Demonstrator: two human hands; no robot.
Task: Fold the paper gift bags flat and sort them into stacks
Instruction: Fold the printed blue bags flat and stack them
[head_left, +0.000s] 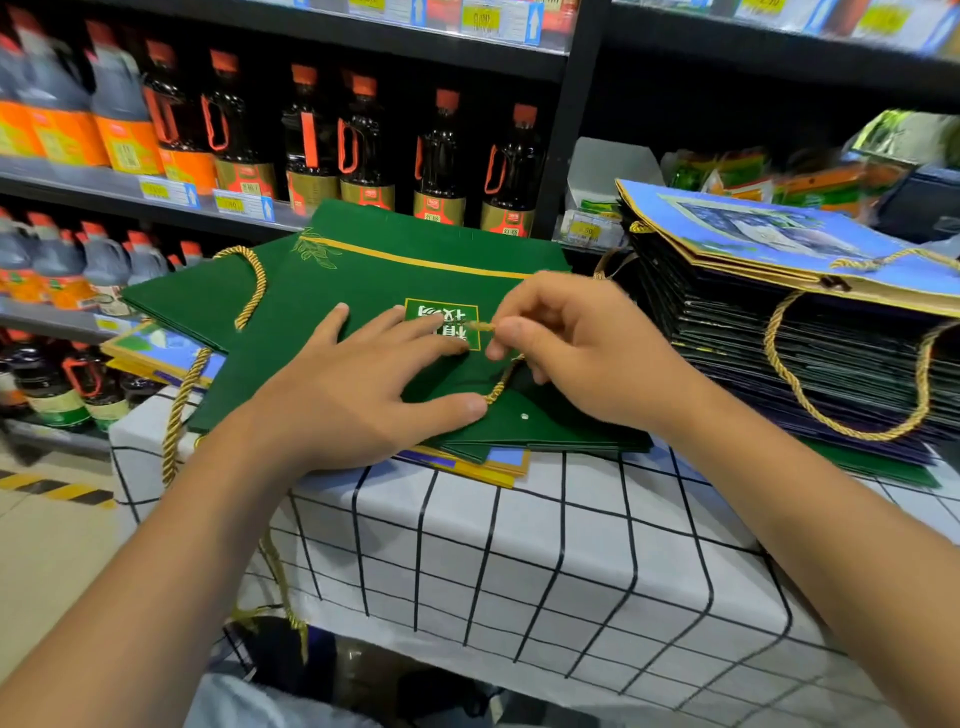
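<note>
Matt green paper bag (395, 270) with twisted gold cord (252, 291). At three o'clock, a stack (779, 332) of smooth paper bags. Checked cloth (519, 561) below. Glossy plastic bottles (441, 156) at twelve o'clock.

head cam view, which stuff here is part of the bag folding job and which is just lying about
Part of the job:
- green gift bag, pressed flat by the left hand
- its gold rope handle, pinched by the right hand
- tall stack of folded bags on the right
- blue bags under the green ones

Just lying about:
- dark bottles on the shelves
- price tags
- checked tablecloth
</note>
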